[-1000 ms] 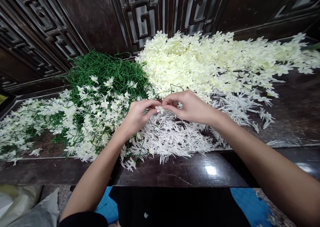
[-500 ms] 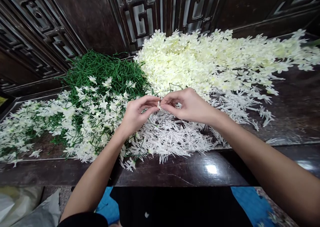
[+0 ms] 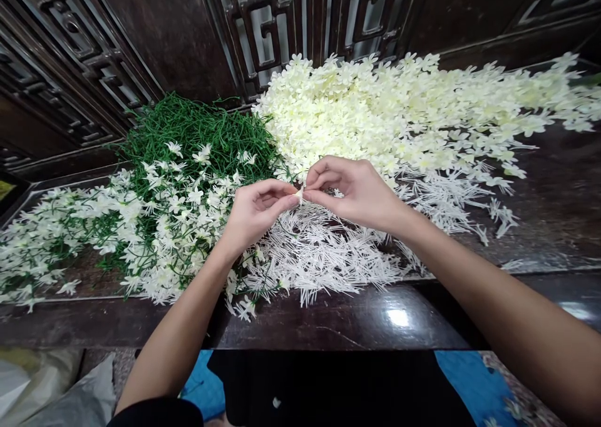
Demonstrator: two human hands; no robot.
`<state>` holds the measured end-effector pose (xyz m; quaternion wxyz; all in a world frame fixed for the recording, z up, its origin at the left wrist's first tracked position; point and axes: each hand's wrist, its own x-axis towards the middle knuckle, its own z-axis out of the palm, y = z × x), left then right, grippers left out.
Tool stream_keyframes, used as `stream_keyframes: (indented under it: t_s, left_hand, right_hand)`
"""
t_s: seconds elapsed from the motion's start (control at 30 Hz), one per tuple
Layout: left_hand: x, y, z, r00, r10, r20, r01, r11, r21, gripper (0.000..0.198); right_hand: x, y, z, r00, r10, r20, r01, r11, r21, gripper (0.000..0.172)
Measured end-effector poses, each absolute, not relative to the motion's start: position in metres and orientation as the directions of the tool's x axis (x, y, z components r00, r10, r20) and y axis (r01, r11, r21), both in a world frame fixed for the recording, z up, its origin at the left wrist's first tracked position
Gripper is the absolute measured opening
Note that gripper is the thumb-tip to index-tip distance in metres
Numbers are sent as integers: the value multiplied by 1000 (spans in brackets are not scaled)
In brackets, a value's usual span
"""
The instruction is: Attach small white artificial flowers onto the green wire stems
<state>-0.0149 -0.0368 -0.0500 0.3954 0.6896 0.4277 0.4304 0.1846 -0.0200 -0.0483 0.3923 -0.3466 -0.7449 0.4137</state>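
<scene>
My left hand [image 3: 256, 211] and my right hand [image 3: 357, 192] meet fingertip to fingertip over a dark wooden table [image 3: 357, 320]. Between them they pinch one small cream artificial flower [image 3: 299, 193]; which parts each hand grips is too small to tell. Below the hands lies a spread of thin white plastic stamen pieces [image 3: 323, 258]. A big heap of loose cream petals [image 3: 399, 114] rises behind my right hand. To the left of my left hand is a tangle of green plastic stems [image 3: 197, 129], with finished flower sprigs [image 3: 141, 226] in front of it.
Carved dark wooden panels [image 3: 263, 26] stand right behind the heaps. Finished sprigs trail to the table's left end [image 3: 32, 258]. Pale plastic bags [image 3: 51, 389] lie on the floor at lower left. Blue fabric [image 3: 469, 389] shows under the table edge.
Both hands have risen slightly and the right hand's fingers have spread a little, while the small flower stays pinched between the fingertips. The heaps have not moved.
</scene>
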Motion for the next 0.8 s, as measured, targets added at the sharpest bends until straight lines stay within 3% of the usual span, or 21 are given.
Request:
stream_keyframes:
  t_s: [0.53,0.6,0.73,0.8]
  left_hand:
    - [-14,-38,-51,272,918,287,306,-365,879,5]
    - [-14,-37,-51,251,920,302,299,-371,879,4]
    - [-15,-35,-52,216,922,320,302,-375,876,4]
    - [-14,-35,-53,221,919,326,302,-383,873,4]
  right_hand:
    - [183,-21,-50,-393,862,321,155,406,-901,16]
    - [185,-21,-46,-423,867,261,148,351,-925,25]
    - [184,-22,-44,-515,846,136,198,272,-942,62]
    - [183,-22,-45,-498,858,130,189,253,-949,56]
